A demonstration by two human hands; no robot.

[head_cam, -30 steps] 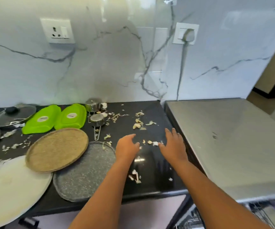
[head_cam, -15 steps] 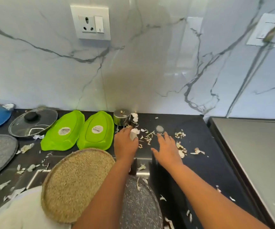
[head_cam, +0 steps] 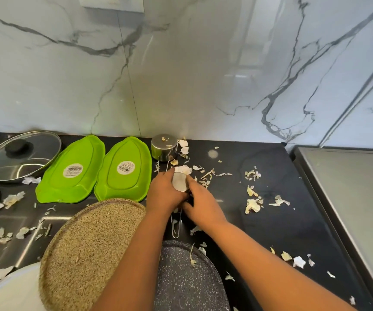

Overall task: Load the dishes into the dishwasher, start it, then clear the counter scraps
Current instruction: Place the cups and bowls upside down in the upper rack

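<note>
**Both hands meet on a steel cup amid the peel scraps**

The left hand and right hand are together on the black worktop, just in front of the upright steel cup at the wall; between them sits a second small steel cup, the left hand's fingers curled round its side and the right hand's fingers closing on it from the other side; its wire handle runs back from under the hands toward the speckled plate; pale scraps lie scattered to the right of the upright cup, with more beside it; left of that cup lie two green trays, face down with labels showing, and further left a glass lid; in front of the trays a tan round plate overlaps the speckled one; far right of the cup is a grey appliance top.
</note>
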